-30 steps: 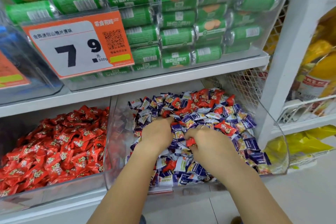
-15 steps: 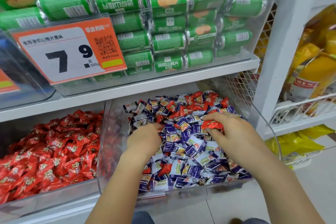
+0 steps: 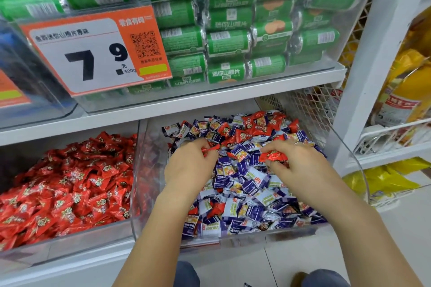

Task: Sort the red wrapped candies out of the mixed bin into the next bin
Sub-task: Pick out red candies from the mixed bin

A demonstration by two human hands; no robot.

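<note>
A clear mixed bin (image 3: pixel 275 237) on the lower shelf holds purple-and-white candies with red wrapped candies among them, most red ones at the back (image 3: pixel 258 126). Both hands are inside it. My left hand (image 3: pixel 190 168) pinches a red candy (image 3: pixel 210 148) at its fingertips. My right hand (image 3: pixel 300 165) grips a red candy (image 3: pixel 272 155) between thumb and fingers. To the left, the neighbouring clear bin (image 3: pixel 70 249) is filled with red candies only (image 3: pixel 70 184).
A shelf above carries a clear bin of green rolled snack packs (image 3: pixel 233 30) with an orange price tag (image 3: pixel 98 51) hanging over the front. A white upright post (image 3: pixel 373 72) and wire baskets with yellow packets (image 3: pixel 408 91) stand on the right.
The camera has moved closer. My left hand has picked up a red candy at its fingertips. My right hand still holds its red candy in about the same spot of the bin.
</note>
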